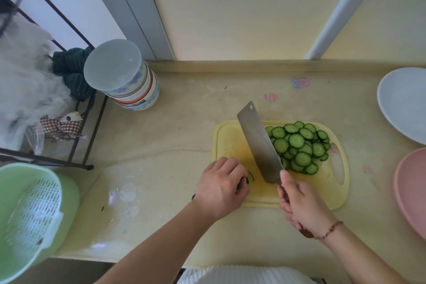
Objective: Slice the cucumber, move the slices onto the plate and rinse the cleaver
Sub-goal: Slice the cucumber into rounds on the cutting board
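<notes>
A yellow cutting board [230, 136] lies on the counter. A heap of cucumber slices [299, 145] covers its right half. My right hand [302, 203] grips the wooden handle of the cleaver [258, 143], whose blade stands tilted on the board just left of the slices. My left hand [221, 187] is curled over the dark cucumber end [250, 177] at the board's near left corner; only a sliver of it shows. A white plate [401, 104] sits at the far right, apart from the board.
A pink plate [410, 189] lies at the right edge, nearer than the white one. A stack of bowls [124, 78] stands at the back left beside a black wire rack [76, 140]. A green colander basket [32, 212] sits at the near left.
</notes>
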Motion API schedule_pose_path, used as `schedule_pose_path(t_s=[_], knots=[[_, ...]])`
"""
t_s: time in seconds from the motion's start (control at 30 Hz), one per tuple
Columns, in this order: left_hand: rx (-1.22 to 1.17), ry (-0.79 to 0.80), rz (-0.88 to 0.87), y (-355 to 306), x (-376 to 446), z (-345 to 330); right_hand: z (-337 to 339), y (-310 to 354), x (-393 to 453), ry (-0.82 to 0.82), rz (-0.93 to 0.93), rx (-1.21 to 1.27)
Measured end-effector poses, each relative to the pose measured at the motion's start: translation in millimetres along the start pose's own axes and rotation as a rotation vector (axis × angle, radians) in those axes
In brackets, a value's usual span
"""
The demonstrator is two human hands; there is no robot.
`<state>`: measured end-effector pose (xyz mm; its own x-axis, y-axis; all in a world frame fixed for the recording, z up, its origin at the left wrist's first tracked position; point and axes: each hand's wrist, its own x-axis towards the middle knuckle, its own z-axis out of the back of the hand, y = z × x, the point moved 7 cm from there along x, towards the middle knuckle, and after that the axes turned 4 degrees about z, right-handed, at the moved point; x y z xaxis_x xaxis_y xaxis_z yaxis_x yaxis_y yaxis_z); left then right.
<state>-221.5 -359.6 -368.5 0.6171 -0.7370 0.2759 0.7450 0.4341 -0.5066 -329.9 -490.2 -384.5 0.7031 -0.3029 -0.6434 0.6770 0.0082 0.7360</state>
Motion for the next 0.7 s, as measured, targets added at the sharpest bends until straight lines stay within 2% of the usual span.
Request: schedule_pose_path(t_s=[0.13,0.23,0.3,0.37,0.43,0.47,0.5,0.57,0.63,0.7], knots=[[0.012,0.054,0.019,-1,-3,3,0,6,-6,0.072,0.031,0.005],[-0.053,0.068,0.046,1,-8,6,6,21,-19,0.107,0.168,-0.097],[-0.095,0.012,0.055,0,-12,11,19,31,-30,0.044,0.287,-0.275],[-0.145,-0.137,0.060,-6,-15,22,33,39,-40,-0.061,0.349,-0.548],[-0.171,-0.289,-0.005,-23,-12,33,45,43,-46,-0.149,0.340,-0.821],[-0.182,-0.312,-0.084,-36,-7,34,50,42,-47,-0.182,0.337,-0.913],[-0.187,-0.286,-0.186,-52,-1,31,54,42,-46,-0.206,0.339,-0.973],[-0.154,-0.114,-0.375,-81,17,13,61,39,-44,-0.234,0.336,-1.078],[-0.087,0.059,-0.467,-96,34,-15,66,38,-42,-0.250,0.348,-1.173],[-0.038,0.167,-0.513,-102,45,-41,71,33,-41,-0.236,0.347,-1.243]])
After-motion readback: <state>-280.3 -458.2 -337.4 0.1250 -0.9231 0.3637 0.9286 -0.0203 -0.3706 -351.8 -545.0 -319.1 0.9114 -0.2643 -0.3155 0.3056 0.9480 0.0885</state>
